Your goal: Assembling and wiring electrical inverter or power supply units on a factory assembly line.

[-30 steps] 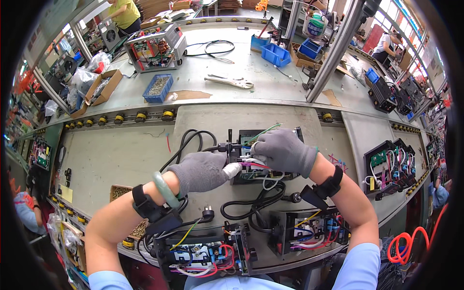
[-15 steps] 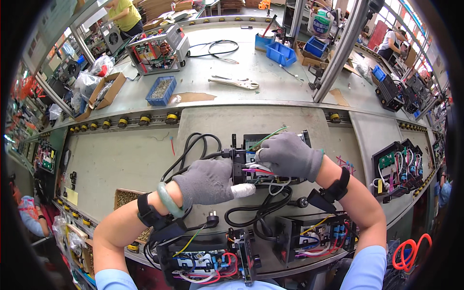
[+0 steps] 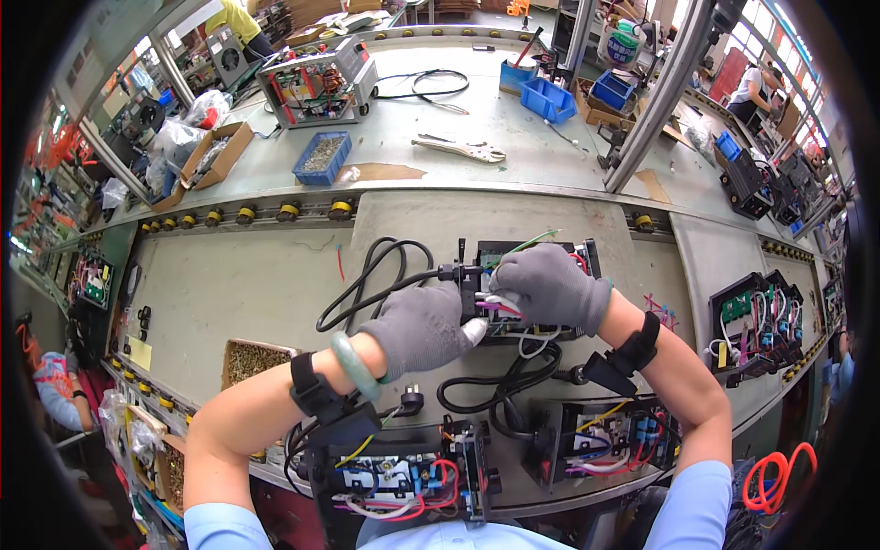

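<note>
An open electronic unit with a black case (image 3: 591, 261) lies on the bench in front of me, with wires inside. My left hand (image 3: 417, 330), in a grey glove, is closed against its black end panel (image 3: 468, 293); the thumb has a white wrapped tip. A black power cable (image 3: 399, 286) enters that panel through a gland (image 3: 449, 272). My right hand (image 3: 553, 289), also gloved, has its fingers curled inside the case among white and purple wires (image 3: 500, 304). What its fingertips pinch is hidden. A green wire (image 3: 534, 240) sticks out past the right hand.
Two similar open units, one at the near middle (image 3: 394, 481) and one at the near right (image 3: 605, 445), sit close to me. A box of screws (image 3: 246, 362) is by my left forearm. Locking pliers (image 3: 463, 147) and blue bins (image 3: 323, 158) lie beyond the rail.
My left thumb has drawn up toward the end panel from its lower, outstretched position. My right hand stays over the wires. The whole view has shifted slightly.
</note>
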The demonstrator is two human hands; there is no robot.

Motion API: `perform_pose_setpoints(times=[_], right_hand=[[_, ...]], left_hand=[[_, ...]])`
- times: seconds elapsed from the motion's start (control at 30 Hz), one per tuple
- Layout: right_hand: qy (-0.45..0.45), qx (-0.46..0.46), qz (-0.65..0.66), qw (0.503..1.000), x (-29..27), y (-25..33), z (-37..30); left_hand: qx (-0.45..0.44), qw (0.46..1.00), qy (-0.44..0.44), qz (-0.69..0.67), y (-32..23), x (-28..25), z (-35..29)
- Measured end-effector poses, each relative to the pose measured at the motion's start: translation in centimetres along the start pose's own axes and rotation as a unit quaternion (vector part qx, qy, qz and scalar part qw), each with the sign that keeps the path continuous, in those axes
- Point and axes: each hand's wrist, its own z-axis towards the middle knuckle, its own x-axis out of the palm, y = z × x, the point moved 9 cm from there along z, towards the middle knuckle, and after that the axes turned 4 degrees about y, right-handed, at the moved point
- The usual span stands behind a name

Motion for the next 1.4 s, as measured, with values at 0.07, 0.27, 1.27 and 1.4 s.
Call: perform_pose_setpoints(times=[0.07,0.27,1.27,1.4], right_hand=[[0.012,0.031,-0.006,0.999,0.3,-0.7,-0.3],[0.018,0.049,-0.005,0.999,-0.2,-0.3,0.0],[0.015,0.120,-0.100,0.988,-6.4,4.0,-3.6],[-0.073,0.227,0.038,0.970,-12.5,6.5,-12.8]], left_hand=[[-0.026,0.999,0.032,0.001,-0.2,-0.4,-0.4],[-0.076,0.994,0.062,-0.052,0.5,0.0,-1.1],[-0.056,0.973,0.077,-0.213,-0.6,-2.5,-6.9],[0.084,0.956,-0.085,-0.267,5.3,-4.7,-16.0]])
